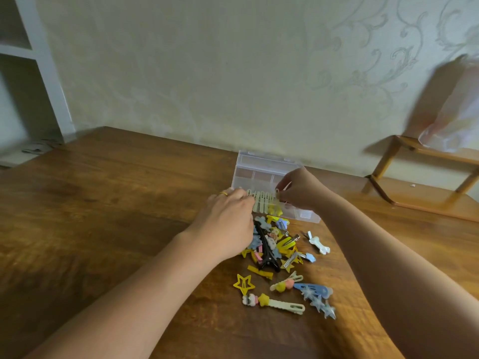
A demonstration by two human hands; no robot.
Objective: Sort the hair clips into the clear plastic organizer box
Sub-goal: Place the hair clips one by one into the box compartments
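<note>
A clear plastic organizer box (259, 168) stands open on the wooden table (103, 203) near the wall. Several cream-yellow hair clips (264, 203) stand in a row in its front compartment. My left hand (230, 224), a gold ring on one finger, rests at the left end of that row, fingers curled against the clips. My right hand (300, 190) pinches the right end of the same row. In front of the box lies a pile of loose hair clips (277, 250): yellow stars, blue stars, a black claw clip (267, 255), a white bone-shaped clip (320, 244).
A wooden rack (414, 177) stands on the table at the right, with a translucent plastic bag (451, 120) on top. A white shelf unit (33, 73) is at the left, past the table's corner. The patterned wall runs right behind the box.
</note>
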